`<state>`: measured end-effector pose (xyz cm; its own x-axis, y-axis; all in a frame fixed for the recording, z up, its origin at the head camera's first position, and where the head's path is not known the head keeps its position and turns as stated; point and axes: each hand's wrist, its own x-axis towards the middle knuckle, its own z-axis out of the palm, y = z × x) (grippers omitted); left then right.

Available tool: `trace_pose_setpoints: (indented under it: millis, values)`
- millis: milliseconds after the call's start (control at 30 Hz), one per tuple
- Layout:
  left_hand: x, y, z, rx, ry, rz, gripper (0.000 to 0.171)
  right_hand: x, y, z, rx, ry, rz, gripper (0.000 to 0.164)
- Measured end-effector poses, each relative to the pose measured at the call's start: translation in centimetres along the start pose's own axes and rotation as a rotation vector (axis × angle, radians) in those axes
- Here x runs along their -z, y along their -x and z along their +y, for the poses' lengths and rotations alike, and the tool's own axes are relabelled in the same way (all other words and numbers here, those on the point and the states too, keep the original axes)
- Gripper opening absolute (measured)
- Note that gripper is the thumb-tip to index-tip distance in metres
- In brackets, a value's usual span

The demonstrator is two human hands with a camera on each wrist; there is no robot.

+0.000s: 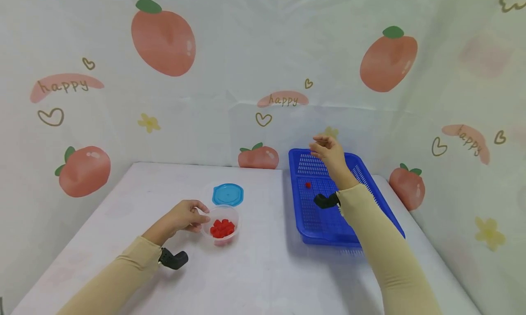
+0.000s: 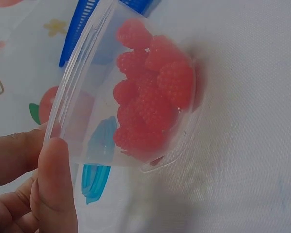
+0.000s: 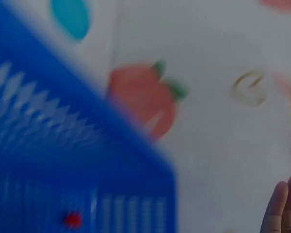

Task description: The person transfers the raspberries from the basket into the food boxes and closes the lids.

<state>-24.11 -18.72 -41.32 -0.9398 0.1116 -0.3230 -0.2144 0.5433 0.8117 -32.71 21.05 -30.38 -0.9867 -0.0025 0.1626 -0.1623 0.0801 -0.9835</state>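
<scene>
My left hand (image 1: pixel 190 216) pinches the rim of a clear round plastic tub (image 2: pixel 82 131), thumb on one side and a finger on the other. Several red raspberries (image 2: pixel 155 97) are heaped at the tub's bottom. My right hand (image 1: pixel 330 155) is raised over the far part of a blue plastic basket (image 1: pixel 297 205). In the right wrist view only some straight fingers (image 3: pixel 282 208) show, with no thing seen between them. One raspberry (image 1: pixel 308 185) lies in the basket, left of the right forearm.
A light blue lid (image 1: pixel 228 195) lies on the white tablecloth (image 1: pixel 263 269) just behind the tub. The basket's raised rim stands at the right of the table. Behind the table hangs a fruit-printed white cloth (image 1: pixel 222 132).
</scene>
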Motion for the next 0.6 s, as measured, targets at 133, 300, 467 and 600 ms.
trace_pose_setpoints:
  millis: [133, 300, 467, 600]
  values:
    - [0.0, 0.0, 0.1, 0.001, 0.002, 0.001, 0.039, 1.7, -1.6, 3.1, -0.062, 0.214, 0.125, 0.036]
    - [-0.1, 0.2, 0.2, 0.002, 0.002, 0.004, 0.039, 3.3, -2.3, 6.1, -0.2, 0.341, 0.093, 0.045]
    - [-0.1, 0.2, 0.2, 0.0, 0.003, 0.009, 0.039, 3.5, -2.4, 7.7, -0.273, 0.408, -0.03, 0.049]
    - [-0.1, 0.2, 0.1, -0.002, 0.001, 0.007, 0.039, 3.1, -2.4, 8.2, -0.31, 0.396, -0.065, 0.049]
